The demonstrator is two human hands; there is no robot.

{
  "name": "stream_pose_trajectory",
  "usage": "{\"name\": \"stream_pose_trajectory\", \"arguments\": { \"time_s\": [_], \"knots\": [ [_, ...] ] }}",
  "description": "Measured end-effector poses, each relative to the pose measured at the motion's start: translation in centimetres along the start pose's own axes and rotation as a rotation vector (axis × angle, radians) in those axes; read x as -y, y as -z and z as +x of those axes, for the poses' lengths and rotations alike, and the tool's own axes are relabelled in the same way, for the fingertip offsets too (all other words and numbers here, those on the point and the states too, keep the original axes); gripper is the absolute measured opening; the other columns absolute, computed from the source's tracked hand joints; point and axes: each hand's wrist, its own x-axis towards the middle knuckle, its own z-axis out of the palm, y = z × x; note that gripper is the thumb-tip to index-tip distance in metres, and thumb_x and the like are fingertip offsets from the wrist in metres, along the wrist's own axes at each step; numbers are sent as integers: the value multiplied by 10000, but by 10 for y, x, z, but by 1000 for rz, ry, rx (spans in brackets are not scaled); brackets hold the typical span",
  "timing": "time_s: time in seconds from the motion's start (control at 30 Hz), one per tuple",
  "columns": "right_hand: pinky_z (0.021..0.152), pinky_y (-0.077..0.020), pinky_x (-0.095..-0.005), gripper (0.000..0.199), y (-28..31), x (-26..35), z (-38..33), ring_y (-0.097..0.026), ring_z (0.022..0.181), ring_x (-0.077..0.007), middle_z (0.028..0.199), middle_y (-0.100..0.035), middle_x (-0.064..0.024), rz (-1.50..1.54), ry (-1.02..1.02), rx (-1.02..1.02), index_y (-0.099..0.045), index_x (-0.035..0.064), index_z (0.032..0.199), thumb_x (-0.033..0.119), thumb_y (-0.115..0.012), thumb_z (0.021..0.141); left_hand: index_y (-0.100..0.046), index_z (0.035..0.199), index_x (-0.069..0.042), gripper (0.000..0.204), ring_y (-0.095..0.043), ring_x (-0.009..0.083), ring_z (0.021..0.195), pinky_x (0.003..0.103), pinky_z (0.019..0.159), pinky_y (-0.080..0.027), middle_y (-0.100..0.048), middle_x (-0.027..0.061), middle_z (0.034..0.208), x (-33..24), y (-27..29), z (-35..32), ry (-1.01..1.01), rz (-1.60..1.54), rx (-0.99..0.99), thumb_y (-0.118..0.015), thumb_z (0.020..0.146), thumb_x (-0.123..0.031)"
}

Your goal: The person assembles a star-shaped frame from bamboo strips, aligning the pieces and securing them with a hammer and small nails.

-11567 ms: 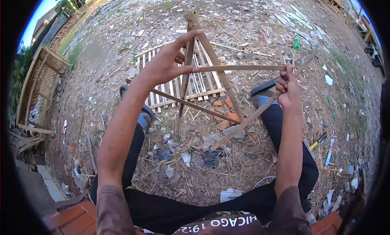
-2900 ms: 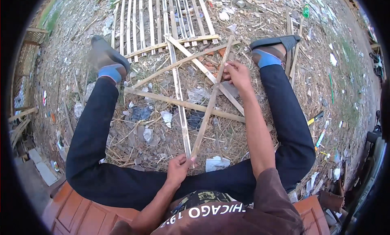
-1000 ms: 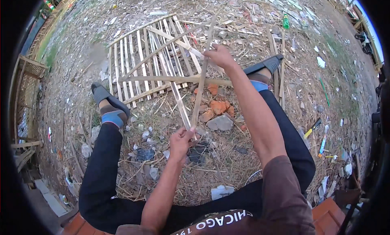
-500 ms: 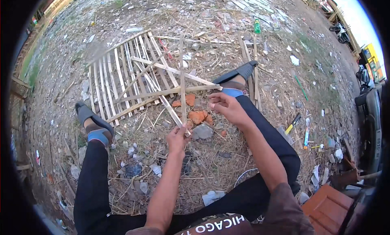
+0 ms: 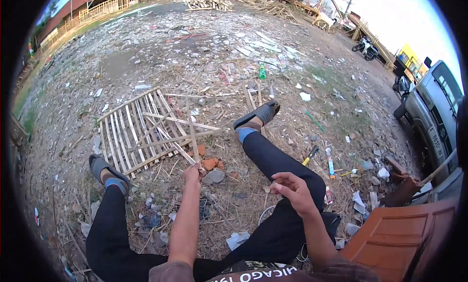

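I sit on the ground with my legs stretched out in black trousers. My left hand grips the near end of a frame of crossed thin bamboo sticks, which leans away from me over a flat slatted bamboo panel lying on the dirt. Above my right thigh hovers my right hand, holding nothing, its fingers loosely curled and apart. It is well clear of the sticks.
Broken orange brick pieces and a grey stone lie just past my left hand. A yellow-handled tool rests right of my right leg. An orange wooden board is at lower right, a grey vehicle beyond it. Litter covers the ground.
My right hand has let go of the sticks and drawn back over my right thigh. The stick frame has dropped lower, held by the left hand alone. The view has swung right.
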Motion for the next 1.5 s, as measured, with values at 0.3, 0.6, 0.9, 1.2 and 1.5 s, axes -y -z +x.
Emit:
{"name": "stream_pose_trajectory", "arguments": {
  "time_s": [0.3, 0.6, 0.9, 1.2, 1.5],
  "knots": [
    [818, -520, -295, 270, -6, -57, 1, -634, 888, -147, 953, -648, -82, 110, -111, -74, -572, -21, 1147, 67, -602, 894, -609, 889, -49, 84, -487, 100, 475, 254, 400, -332, -571, 20, 677, 32, -4, 11, -75, 265, -39, -632, 874, -128],
    [793, -515, -293, 246, -10, -99, 41, -634, 857, -149, 939, -654, -82, 157, -208, -103, -578, -25, 1120, 69, -607, 895, -631, 897, 9, 93, -527, 90, 552, 246, 454, -422, -578, 16, 715, 69, -12, 12, -168, 348, -123, -633, 881, -82],
    [790, -486, -250, 266, -15, -124, 50, -616, 873, -112, 945, -638, -49, 112, -296, -45, -581, 9, 1145, 96, -617, 896, -533, 995, 18, 174, -586, 103, 637, 252, 503, -496, -573, 30, 782, 73, -14, 0, -219, 360, -164, -639, 869, -39],
    [757, -481, -253, 283, -29, -116, 52, -587, 846, -86, 966, -624, -25, 64, -294, 8, -577, 20, 1157, 122, -627, 898, -474, 995, 14, 318, -525, 106, 481, 241, 402, -417, -590, 54, 727, 52, -14, -14, -158, 431, -95, -719, 806, -55],
    [756, -484, -258, 282, -30, -134, 46, -605, 876, -101, 981, -633, -40, 64, -307, 46, -570, 10, 1158, 118, -617, 902, -456, 999, -36, 472, -588, 235, 726, 378, 683, -457, -571, 95, 796, 69, -4, -16, -383, 846, -300, -790, 754, -264]
  ]
}}
